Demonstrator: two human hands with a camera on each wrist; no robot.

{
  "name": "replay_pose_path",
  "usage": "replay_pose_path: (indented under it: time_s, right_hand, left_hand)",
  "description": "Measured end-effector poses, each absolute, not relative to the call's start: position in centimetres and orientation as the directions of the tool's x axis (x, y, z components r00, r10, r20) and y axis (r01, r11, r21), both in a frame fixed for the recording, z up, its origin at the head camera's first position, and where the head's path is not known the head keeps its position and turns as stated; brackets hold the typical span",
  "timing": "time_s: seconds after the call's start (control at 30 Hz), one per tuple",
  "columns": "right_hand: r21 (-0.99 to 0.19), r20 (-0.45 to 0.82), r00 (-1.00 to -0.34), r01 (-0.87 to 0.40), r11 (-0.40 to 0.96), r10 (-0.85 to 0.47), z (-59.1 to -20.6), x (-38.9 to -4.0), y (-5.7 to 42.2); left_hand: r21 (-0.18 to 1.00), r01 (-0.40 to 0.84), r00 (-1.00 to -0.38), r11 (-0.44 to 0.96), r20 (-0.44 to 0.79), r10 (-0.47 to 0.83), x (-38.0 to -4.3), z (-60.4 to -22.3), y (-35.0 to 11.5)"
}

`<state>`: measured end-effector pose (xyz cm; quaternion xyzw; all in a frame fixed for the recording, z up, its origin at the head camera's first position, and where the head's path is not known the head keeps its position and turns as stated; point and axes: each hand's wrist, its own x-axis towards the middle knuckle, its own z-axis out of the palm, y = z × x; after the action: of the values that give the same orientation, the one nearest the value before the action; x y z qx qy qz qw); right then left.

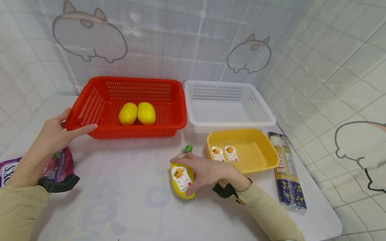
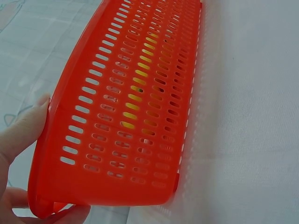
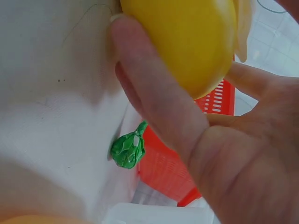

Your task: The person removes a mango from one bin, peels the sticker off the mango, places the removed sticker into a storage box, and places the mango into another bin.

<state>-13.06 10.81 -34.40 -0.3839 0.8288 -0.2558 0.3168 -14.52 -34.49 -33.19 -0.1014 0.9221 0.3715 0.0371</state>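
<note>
At the near left corner of a red perforated basket, my left hand grips the rim. Its thumb lies along the front edge, and its fingers go round the left side. Two plain yellow mangoes rest side by side inside that basket. My right hand holds another yellow mango, with a white fruit-print sticker on top, over the middle of the table. In the right wrist view a finger runs along the side of this mango. A green-wrapped lollipop lies just beyond the right hand.
Behind the right hand stands a yellow tray with two fruit stickers in it. A white basket is beside the red one. Clear-and-blue packets lie at right; a purple bag lies under the left forearm.
</note>
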Motion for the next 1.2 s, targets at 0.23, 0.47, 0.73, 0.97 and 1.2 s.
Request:
replay_pose_path:
  time_s: [0.23, 0.47, 0.73, 0.97, 1.2]
  right_hand:
    - [-0.614, -0.352, -0.533, -0.489, 0.620, -0.770, -34.1, -12.9, 11.0]
    - [-0.575, -0.379, -0.571, -0.471, 0.669, -0.728, -33.9, -12.9, 11.1]
    - [-0.573, -0.407, -0.593, -0.426, 0.700, -0.695, -33.7, -13.0, 11.6]
    - [-0.559, -0.392, -0.592, -0.455, 0.693, -0.704, -33.7, -13.1, 11.5]
    - [-0.557, -0.371, -0.589, -0.478, 0.680, -0.718, -33.8, -13.1, 11.5]
  left_hand:
    - [0.669, -0.210, -0.978, 0.713, -0.146, -0.152, -14.5, -33.2, -34.7]
    - [0.660, -0.188, -0.982, 0.727, -0.118, -0.147, -14.2, -33.1, -34.5]
    - [0.641, -0.037, -0.985, 0.766, 0.104, -0.135, -14.0, -32.3, -32.6]
    - [0.677, 0.206, -0.882, 0.707, 0.442, -0.166, -13.4, -31.8, -29.2]
    - [0.513, 0.583, -0.705, 0.629, 0.705, 0.079, -12.8, -31.8, -24.7]
